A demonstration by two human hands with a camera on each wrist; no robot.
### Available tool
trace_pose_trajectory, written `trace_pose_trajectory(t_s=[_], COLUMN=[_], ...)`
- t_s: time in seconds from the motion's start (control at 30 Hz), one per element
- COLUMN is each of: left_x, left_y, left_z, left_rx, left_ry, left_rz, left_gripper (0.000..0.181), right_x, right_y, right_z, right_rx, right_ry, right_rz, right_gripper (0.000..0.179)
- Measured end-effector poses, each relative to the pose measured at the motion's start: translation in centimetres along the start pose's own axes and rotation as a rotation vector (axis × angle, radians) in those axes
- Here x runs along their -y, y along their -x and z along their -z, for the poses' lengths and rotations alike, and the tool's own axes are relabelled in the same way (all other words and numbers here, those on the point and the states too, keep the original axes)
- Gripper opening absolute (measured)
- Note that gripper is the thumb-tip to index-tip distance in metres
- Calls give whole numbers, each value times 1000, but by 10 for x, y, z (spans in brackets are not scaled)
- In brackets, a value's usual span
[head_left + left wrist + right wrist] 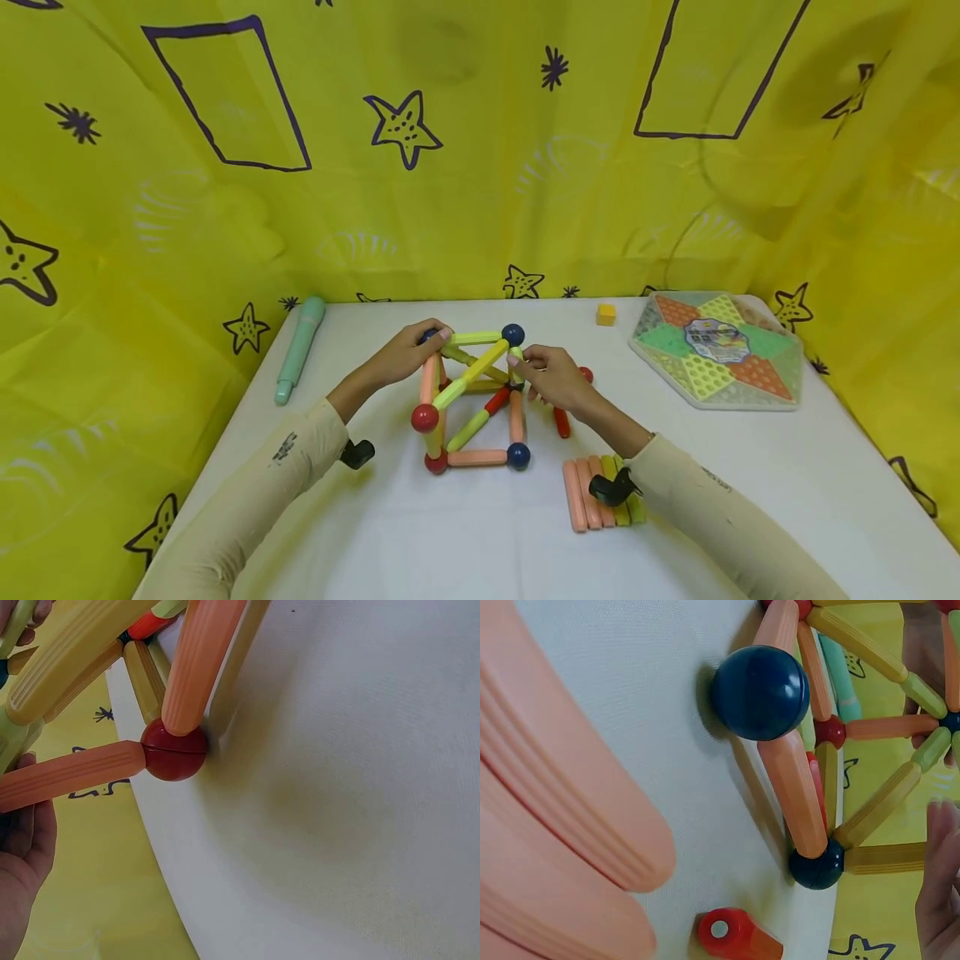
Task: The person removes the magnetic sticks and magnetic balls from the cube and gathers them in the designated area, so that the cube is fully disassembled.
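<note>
A frame of magnetic building sticks and balls stands on the white table, with pink sticks [478, 457] along its base. Red balls [424, 417] and dark blue balls [518, 456] join its corners. My left hand [403, 355] holds its top back-left corner, fingers around a blue ball mostly hidden under them. On the far right side, my right hand [558, 379] pinches an upright yellow-green stick [517, 367] just below the top blue ball [513, 335]. The right wrist view shows fingertips [939, 855] at the end of a yellow stick [885, 858].
Several pink and green sticks [583, 496] lie in a row at front right. A red stick [562, 422] and a red ball [586, 375] are beside the right hand. Farther back are a yellow cube [606, 314] and a star-patterned game board [716, 354]. A mint-green tube [300, 350] lies left.
</note>
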State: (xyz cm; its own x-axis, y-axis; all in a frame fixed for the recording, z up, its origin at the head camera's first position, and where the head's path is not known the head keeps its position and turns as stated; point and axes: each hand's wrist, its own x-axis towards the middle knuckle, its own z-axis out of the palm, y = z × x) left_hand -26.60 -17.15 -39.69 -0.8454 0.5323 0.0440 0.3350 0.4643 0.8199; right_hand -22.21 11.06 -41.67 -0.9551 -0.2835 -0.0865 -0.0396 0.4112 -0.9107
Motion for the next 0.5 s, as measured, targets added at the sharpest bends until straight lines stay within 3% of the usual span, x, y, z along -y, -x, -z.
trace_pose_trajectory(t_s=[0.33, 0.5], left_x=[5, -4], left_y=[-3, 0], left_z=[0, 0], left_rx=[-2, 13], left_ry=[3, -10], left_rz=[7, 13], left_gripper=[32, 32], right_x=[7, 7], right_y=[3, 5], right_z=[12, 16], right_rx=[52, 82], right_ry=[34, 38], right_rz=[-14, -13], right_gripper=[37, 39])
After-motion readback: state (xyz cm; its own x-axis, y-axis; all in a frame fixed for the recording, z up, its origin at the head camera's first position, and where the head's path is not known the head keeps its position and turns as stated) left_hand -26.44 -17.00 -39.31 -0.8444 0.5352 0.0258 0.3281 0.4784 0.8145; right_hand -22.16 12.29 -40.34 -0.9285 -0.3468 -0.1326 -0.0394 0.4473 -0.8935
